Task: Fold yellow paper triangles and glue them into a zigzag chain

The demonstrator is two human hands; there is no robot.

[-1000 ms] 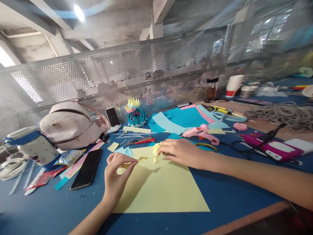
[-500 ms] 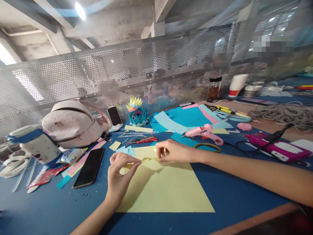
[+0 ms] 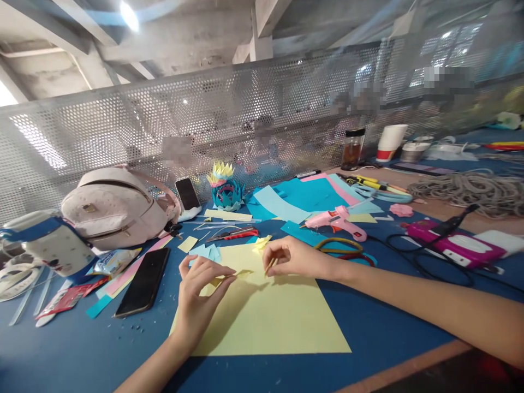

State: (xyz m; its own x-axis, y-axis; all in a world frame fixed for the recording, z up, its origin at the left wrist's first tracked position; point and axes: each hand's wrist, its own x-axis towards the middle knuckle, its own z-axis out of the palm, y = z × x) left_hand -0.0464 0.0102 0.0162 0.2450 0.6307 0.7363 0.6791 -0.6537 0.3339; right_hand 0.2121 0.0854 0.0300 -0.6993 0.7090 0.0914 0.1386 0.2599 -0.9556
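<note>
Over a large pale yellow paper sheet [image 3: 282, 322], my left hand [image 3: 200, 289] pinches a small piece of yellow paper [image 3: 244, 273] between thumb and fingertips. My right hand [image 3: 291, 259] is closed on another small folded yellow paper piece [image 3: 268, 267], with its fingers partly hiding it. The two hands are a short gap apart. Just beyond my right hand, small folded yellow pieces [image 3: 262, 243] lie at the sheet's far edge. Light blue paper scraps [image 3: 208, 252] rest near the far left corner of the sheet.
A pink glue gun [image 3: 338, 221], red cutter [image 3: 235, 234] and blue paper sheets [image 3: 305, 196] lie behind my hands. A layered paper flower [image 3: 226, 191] stands at the back. Left are a phone [image 3: 143, 281], backpack [image 3: 114, 210] and bottle [image 3: 55, 245]; right, a magenta power strip [image 3: 454, 244].
The view has shifted slightly, moving things leftward. My right hand has drawn apart from my left with its small yellow piece, uncovering the folded yellow pieces behind it.
</note>
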